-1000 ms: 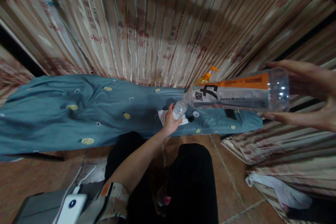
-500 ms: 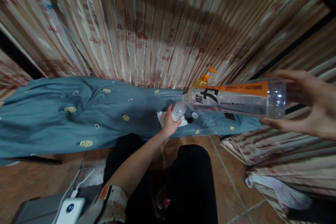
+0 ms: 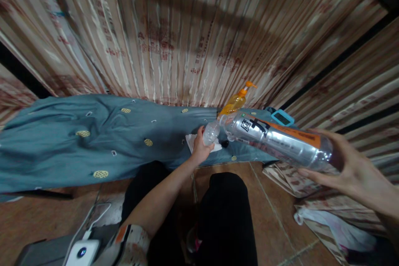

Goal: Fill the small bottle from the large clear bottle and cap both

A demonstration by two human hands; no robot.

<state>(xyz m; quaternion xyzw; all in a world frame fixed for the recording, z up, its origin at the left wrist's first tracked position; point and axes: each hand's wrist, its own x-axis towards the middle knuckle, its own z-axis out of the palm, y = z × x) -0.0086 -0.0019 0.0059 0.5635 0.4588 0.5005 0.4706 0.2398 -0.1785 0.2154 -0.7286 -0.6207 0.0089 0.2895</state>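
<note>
My right hand (image 3: pixel 352 164) grips the base of a large clear plastic bottle (image 3: pixel 277 139) with an orange and silver label. The bottle lies nearly level, its neck pointing left and slightly raised. My left hand (image 3: pixel 202 147) is wrapped round a small clear plastic bottle (image 3: pixel 211 131), which leans toward the large one. The two mouths are close together; whether they touch I cannot tell. Under my left hand lies a white folded tissue (image 3: pixel 189 139). Beside it sits a small black object (image 3: pixel 225 144).
A pump bottle of yellow liquid (image 3: pixel 236 102) stands behind the bottles. A light-blue framed device (image 3: pixel 282 118) lies at the right. Teal pineapple-print cloth (image 3: pixel 168 141) covers the long surface, with a curtain (image 3: pixel 174 41) behind. A white power bank (image 3: pixel 82 252) is at lower left.
The base of the large bottle has dropped, so its neck now tilts up to the left. The blue-framed device and more of the pump bottle show. My left hand stays nearly still.
</note>
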